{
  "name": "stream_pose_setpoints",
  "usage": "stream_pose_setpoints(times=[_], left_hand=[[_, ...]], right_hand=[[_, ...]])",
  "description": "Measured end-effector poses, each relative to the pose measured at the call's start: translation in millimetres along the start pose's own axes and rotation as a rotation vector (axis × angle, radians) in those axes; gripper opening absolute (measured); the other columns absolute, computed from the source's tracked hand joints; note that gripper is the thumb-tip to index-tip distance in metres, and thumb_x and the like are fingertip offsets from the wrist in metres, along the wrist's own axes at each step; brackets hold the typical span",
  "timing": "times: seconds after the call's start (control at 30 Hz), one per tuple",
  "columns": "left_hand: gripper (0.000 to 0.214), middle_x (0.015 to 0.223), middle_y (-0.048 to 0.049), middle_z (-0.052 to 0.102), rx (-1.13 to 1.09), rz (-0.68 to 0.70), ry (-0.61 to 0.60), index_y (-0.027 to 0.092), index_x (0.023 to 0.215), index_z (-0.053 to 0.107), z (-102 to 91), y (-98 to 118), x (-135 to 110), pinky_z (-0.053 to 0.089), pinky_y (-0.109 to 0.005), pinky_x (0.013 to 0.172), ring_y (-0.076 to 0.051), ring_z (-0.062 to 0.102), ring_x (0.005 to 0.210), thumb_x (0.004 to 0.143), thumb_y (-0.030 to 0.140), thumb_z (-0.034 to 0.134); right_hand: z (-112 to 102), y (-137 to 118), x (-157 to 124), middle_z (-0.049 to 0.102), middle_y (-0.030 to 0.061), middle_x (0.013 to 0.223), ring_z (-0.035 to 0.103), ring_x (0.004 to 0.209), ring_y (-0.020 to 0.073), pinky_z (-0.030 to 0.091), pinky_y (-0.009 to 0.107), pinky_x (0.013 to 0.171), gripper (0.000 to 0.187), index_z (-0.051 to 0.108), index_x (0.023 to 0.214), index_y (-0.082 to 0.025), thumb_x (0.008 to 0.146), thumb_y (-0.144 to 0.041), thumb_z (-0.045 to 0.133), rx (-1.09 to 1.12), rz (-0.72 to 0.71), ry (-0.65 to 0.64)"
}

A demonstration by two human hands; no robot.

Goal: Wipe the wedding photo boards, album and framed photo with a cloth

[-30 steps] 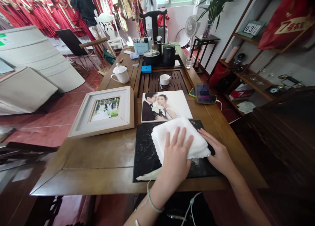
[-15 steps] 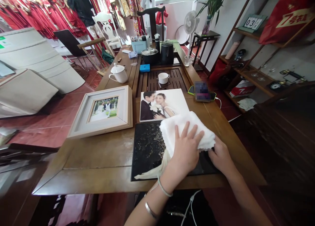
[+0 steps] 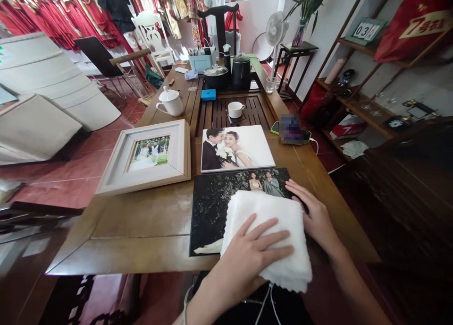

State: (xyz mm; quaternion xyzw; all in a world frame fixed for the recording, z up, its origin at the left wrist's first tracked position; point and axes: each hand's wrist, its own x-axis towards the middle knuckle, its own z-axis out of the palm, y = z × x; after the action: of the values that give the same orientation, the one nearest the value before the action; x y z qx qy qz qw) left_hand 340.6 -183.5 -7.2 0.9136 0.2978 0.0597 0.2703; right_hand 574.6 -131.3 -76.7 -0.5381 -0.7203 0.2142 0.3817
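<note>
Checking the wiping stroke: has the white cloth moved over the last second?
Yes. The white cloth slid toward the person along the dark photo panel, uncovering its far edge and now overhanging the near edge of the table.

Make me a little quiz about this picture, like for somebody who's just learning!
1. True or false: the left hand lies flat on the white towel.
2. What is under the towel? A) a dark photo panel B) a newspaper C) a plate
3. How many wedding photos lie on the wooden table?

Key: 1 true; 2 A; 3 three.
</note>
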Motion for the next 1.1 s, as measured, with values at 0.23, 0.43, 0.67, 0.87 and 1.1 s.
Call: stream_pose_setpoints(times=[0.23,0.43,0.67,0.87,1.1], left_hand=[[0.102,0.157,0.0077,0.027,0.062,-0.185,0.076,0.031,0.145,0.032,-6.4,-14.6,-17.6,0.006,-0.053,0.121,-0.019,0.01,0.148,0.051,-0.006,0.041],[0.1,0.157,0.0041,0.029,0.132,-0.258,0.138,0.03,0.145,0.032,-32.4,-51.0,-20.3,0.009,-0.057,0.119,-0.019,0.01,0.148,0.052,-0.008,0.037],[0.089,0.158,-0.0039,0.026,0.267,-0.086,-0.008,0.025,0.147,0.029,-48.5,-69.9,28.8,0.012,-0.06,0.117,-0.025,0.01,0.148,0.065,-0.009,0.041],[0.072,0.158,-0.0157,0.021,0.326,0.015,0.024,0.023,0.146,0.032,-34.2,-67.0,69.5,0.019,-0.057,0.115,-0.029,0.014,0.147,0.079,-0.001,0.047],[0.071,0.154,-0.0137,0.032,0.26,0.069,0.0,0.021,0.144,0.035,-20.9,-39.1,47.5,0.018,-0.06,0.115,-0.031,0.017,0.146,0.078,0.006,0.056]], right_hand=[[2.2,0.7,0.9,0.059,0.0071,0.134,0.052,0.128,0.0231,0.04,0.045,0.111,0.033,0.059,0.125,-0.026,0.094,-0.03,0.047,-0.058,-0.005,0.019],[3.4,2.6,-0.2,0.059,0.0068,0.134,0.053,0.128,0.0237,0.039,0.045,0.111,0.033,0.06,0.124,-0.025,0.094,-0.029,0.047,-0.059,-0.012,0.027],[4.7,3.5,1.0,0.06,0.0074,0.134,0.053,0.127,0.0222,0.042,0.043,0.109,0.033,0.06,0.124,-0.024,0.094,-0.026,0.048,-0.076,-0.021,0.034],[4.1,9.1,-1.7,0.058,0.0065,0.136,0.054,0.127,0.023,0.046,0.041,0.106,0.04,0.059,0.126,-0.024,0.089,-0.017,0.046,-0.11,-0.021,0.023],[3.1,10.8,-4.6,0.056,0.0074,0.138,0.054,0.127,0.0234,0.047,0.039,0.104,0.044,0.056,0.13,-0.024,0.087,-0.017,0.046,-0.096,-0.029,0.027]])
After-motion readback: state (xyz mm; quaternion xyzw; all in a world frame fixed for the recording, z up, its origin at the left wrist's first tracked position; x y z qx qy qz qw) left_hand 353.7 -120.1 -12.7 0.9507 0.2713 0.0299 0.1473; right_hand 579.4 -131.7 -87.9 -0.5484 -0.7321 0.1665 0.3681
